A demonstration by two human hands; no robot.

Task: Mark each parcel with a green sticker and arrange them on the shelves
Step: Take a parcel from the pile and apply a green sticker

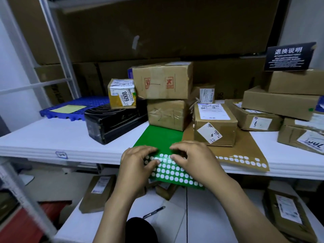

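Both hands sit close under the head camera. My left hand (pixel 138 161) pinches the green sticker sheet (pixel 161 137) between thumb and curled fingers. My right hand (pixel 191 158) curls onto it just beside, thumb and fingertips nipping at the same row. The sheet lies at the front edge of the white shelf (pixel 52 137), its near end drooping over the lip. Its long axis runs away from me, with the far end pointing at, and about touching, the taped brown box (pixel 166 114).

The near rows are bare white circles, so I judge I am at the peeling step, working one dot free. Next I need a clean lift at a dot's edge, then a reach to an unmarked parcel, perhaps the labelled box (pixel 215 127) just to the right. That box stands on a brown sheet (pixel 245 149). The small yellow box (pixel 122 95) already carries a green dot.
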